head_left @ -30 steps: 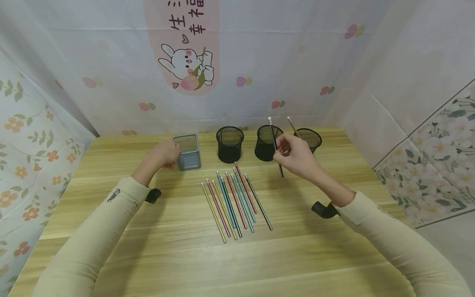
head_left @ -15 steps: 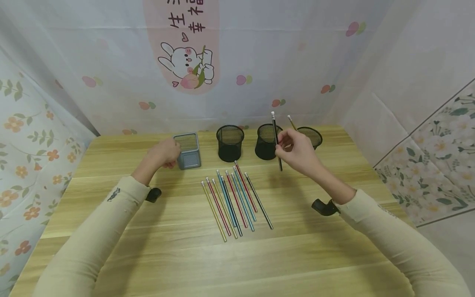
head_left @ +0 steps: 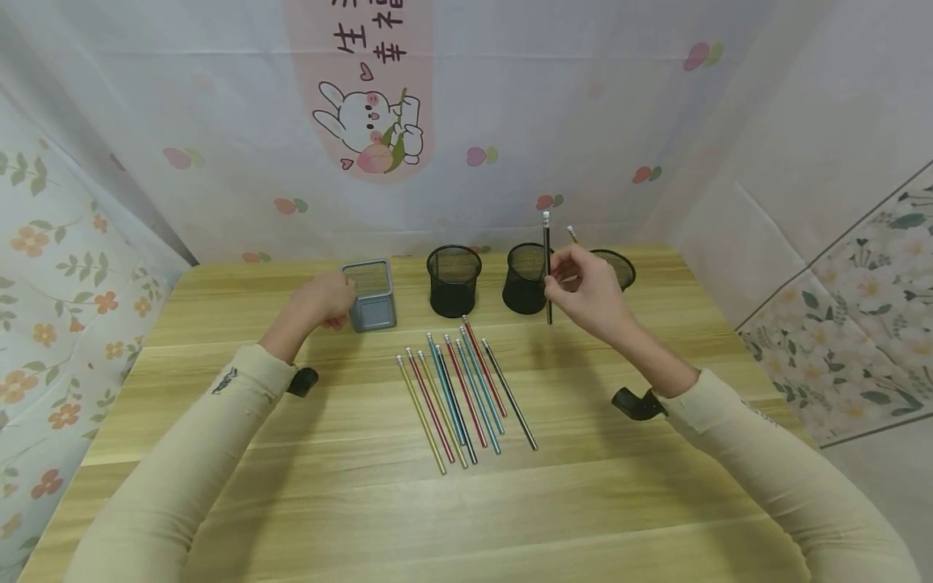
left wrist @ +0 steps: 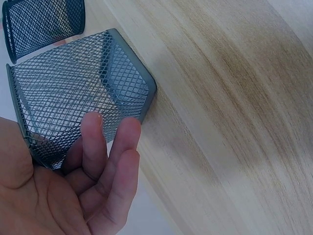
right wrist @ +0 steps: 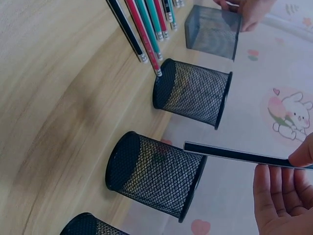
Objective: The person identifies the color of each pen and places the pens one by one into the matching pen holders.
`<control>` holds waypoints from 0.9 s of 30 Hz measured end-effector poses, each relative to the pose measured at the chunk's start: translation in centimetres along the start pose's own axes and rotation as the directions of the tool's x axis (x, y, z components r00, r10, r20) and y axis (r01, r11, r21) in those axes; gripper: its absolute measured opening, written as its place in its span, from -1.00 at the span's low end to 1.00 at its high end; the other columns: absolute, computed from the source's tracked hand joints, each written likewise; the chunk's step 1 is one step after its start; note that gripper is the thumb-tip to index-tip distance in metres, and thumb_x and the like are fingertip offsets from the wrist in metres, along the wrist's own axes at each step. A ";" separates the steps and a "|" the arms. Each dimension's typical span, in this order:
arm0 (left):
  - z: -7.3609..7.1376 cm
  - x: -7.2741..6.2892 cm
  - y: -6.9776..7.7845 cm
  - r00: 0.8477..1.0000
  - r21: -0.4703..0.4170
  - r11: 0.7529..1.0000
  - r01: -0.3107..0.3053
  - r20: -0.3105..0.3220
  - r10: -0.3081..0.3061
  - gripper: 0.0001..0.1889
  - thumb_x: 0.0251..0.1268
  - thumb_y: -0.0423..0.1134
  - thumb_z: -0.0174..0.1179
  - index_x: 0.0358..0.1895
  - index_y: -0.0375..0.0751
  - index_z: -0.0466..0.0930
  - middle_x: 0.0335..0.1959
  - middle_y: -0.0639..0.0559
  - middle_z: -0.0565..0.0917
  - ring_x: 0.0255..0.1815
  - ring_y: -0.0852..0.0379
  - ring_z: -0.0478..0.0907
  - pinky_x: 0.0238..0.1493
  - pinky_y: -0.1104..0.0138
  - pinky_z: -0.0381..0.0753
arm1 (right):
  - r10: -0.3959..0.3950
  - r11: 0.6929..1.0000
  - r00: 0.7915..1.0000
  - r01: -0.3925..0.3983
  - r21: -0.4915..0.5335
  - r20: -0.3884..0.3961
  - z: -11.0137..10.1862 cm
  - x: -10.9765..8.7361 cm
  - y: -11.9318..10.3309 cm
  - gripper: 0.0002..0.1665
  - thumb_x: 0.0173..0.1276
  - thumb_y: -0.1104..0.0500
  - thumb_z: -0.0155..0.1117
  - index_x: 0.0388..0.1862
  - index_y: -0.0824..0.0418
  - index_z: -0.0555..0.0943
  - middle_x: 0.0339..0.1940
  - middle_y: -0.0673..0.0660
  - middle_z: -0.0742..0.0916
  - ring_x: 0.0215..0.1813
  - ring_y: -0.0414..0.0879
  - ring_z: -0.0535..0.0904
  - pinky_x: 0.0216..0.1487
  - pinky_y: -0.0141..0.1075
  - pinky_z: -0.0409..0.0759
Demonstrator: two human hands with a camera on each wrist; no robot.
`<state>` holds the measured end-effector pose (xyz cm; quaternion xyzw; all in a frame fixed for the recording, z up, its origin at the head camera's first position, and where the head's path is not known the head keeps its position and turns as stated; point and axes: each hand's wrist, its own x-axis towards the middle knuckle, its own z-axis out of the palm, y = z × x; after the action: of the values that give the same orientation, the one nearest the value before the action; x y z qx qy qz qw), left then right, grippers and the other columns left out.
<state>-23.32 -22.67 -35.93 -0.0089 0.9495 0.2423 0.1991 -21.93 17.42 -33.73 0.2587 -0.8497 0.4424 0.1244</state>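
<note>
My right hand (head_left: pixel 589 293) pinches a black pencil (head_left: pixel 548 243) between thumb and fingertips. The pencil stands nearly upright, eraser end up, and overlaps the right side of a round black mesh pencil cup (head_left: pixel 523 293) in the head view. From the right wrist, its lower end (right wrist: pixel 195 147) shows close by that cup's rim. My left hand (head_left: pixel 321 306) holds a square grey mesh pencil cup (head_left: pixel 375 314) at its left rim. In the left wrist view, the thumb lies at the rim of this grey cup (left wrist: pixel 63 88) and several fingers (left wrist: pixel 128 132) curl along its side.
Several pencils in yellow, red, blue and black (head_left: pixel 466 397) lie side by side mid-table. Another round black cup (head_left: pixel 453 298) stands right of the grey one. At far right, a round black cup (head_left: pixel 619 271), partly behind my right hand, has a yellow pencil (head_left: pixel 572 234) in it.
The black pencil has risen a little, shifted slightly right and turned from a slant to nearly upright in my right hand. My left hand has kept its place on the grey cup.
</note>
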 end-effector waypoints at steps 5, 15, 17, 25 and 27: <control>0.0 0.0 0.1 1.000 -0.001 1.000 -0.005 -0.001 0.005 -0.45 0.68 -0.18 -0.47 -0.25 -0.42 0.53 -0.56 -0.12 0.64 -0.48 -0.07 0.66 -0.31 0.08 0.68 | -0.014 1.000 0.999 0.015 0.018 -0.033 -0.1 0.2 -0.1 -0.83 0.31 0.52 0.26 -0.16 0.42 0.53 -0.26 0.21 0.66 -0.23 -0.07 0.61 -0.23 -0.46 0.61; 0.0 0.1 0.0 1.000 0.011 1.000 0.004 -0.003 -0.004 -0.45 0.66 -0.19 -0.47 -0.34 -0.36 0.53 -0.59 -0.11 0.64 -0.44 -0.13 0.68 -0.35 0.10 0.67 | -0.058 0.998 0.996 0.059 0.021 -0.067 -0.5 0.2 -2.8 -0.84 0.30 0.62 0.20 -0.14 0.60 0.50 -0.25 0.39 0.62 -0.23 0.12 0.59 -0.24 -0.47 0.60; 0.0 0.2 0.0 1.000 0.008 1.000 0.005 -0.002 -0.005 -0.45 0.66 -0.20 -0.46 -0.36 -0.35 0.52 -0.59 -0.11 0.64 -0.45 -0.12 0.67 -0.36 0.11 0.67 | -0.064 0.998 0.996 0.066 0.023 -0.064 -0.7 0.2 -3.6 -0.85 0.30 0.62 0.19 -0.15 0.62 0.49 -0.26 0.41 0.62 -0.24 0.12 0.59 -0.24 -0.46 0.60; -0.1 -0.2 0.2 1.000 0.004 1.000 0.004 0.004 -0.004 -0.45 0.66 -0.22 -0.47 -0.28 -0.41 0.54 -0.56 -0.14 0.64 -0.44 -0.11 0.67 -0.30 0.07 0.68 | -0.086 0.996 0.994 0.088 0.026 -0.073 -1.1 0.4 -3.8 -0.85 0.32 0.59 0.20 -0.14 0.59 0.50 -0.26 0.37 0.62 -0.23 0.06 0.59 -0.21 -0.47 0.60; -0.1 -0.2 0.2 1.000 0.006 1.000 0.006 0.004 -0.006 -0.46 0.66 -0.22 -0.47 -0.29 -0.40 0.54 -0.56 -0.14 0.64 -0.44 -0.11 0.67 -0.29 0.06 0.68 | -0.089 0.995 0.993 0.091 0.029 -0.075 -1.1 0.6 -3.8 -0.85 0.32 0.59 0.20 -0.14 0.59 0.50 -0.25 0.36 0.62 -0.22 0.05 0.59 -0.20 -0.46 0.60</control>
<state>-23.17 -22.55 -35.67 -0.0105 0.9497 0.2392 0.2017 -20.37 16.33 -30.25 0.2823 -0.8246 0.4594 0.1711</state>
